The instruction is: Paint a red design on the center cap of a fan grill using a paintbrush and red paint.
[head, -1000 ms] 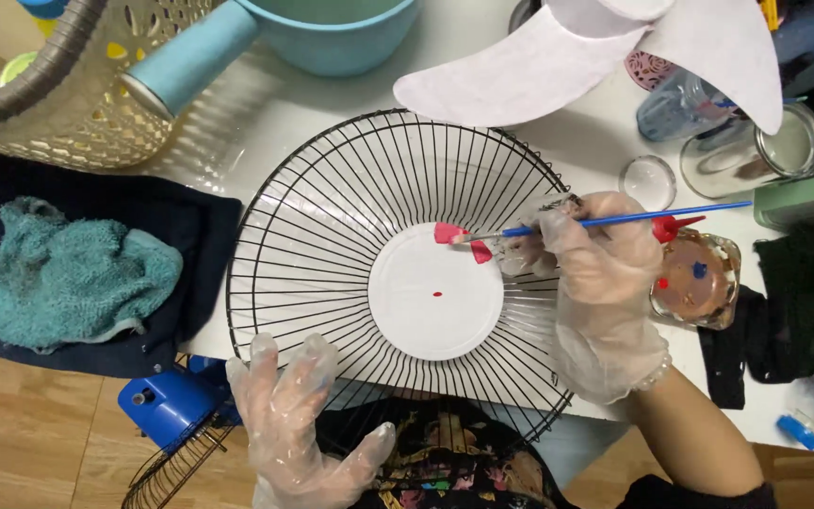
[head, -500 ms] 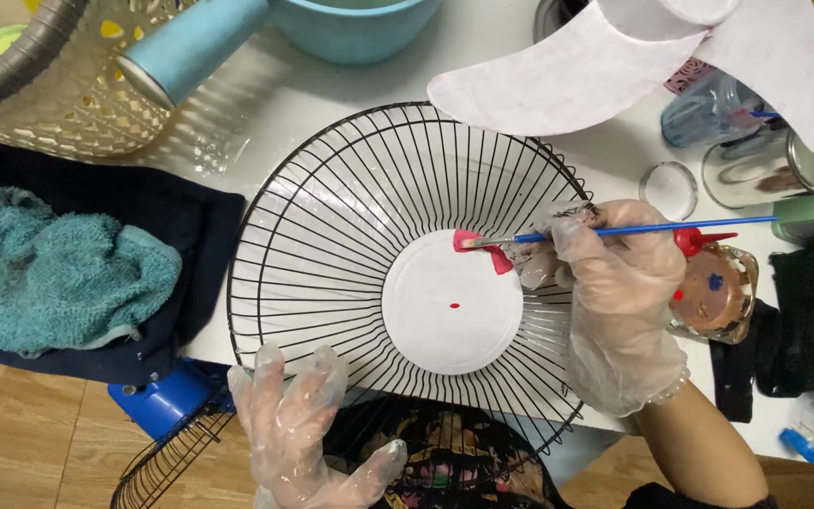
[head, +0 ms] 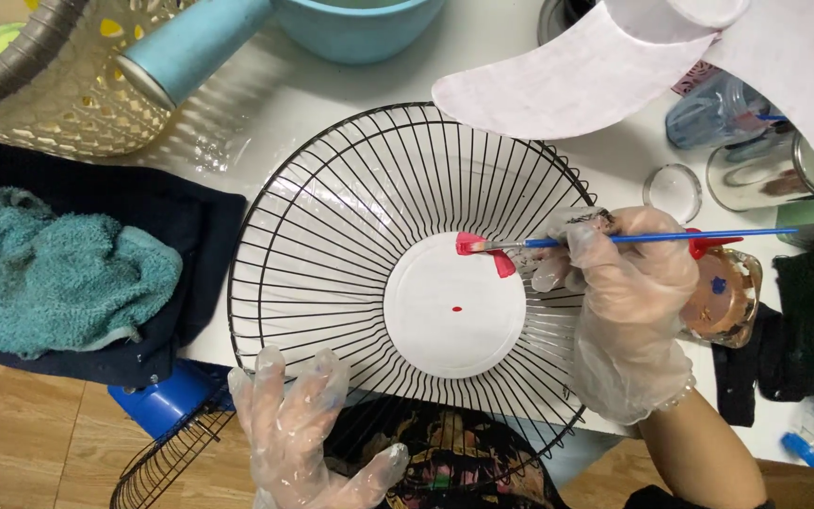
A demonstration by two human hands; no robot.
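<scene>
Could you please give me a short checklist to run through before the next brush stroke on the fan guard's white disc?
1. Brush gripped in the gloved right hand: ok.
2. Red-loaded tip on the white centre disc, at its upper edge: ok.
3. Left hand steadying the black wire fan guard: it lies at the near rim; firm hold cannot tell.
4. Stray red dot mid-disc: not ok.
5. Paint palette close by the right hand: ok.
6. White fan blade apart from the wet paint: ok.
</scene>
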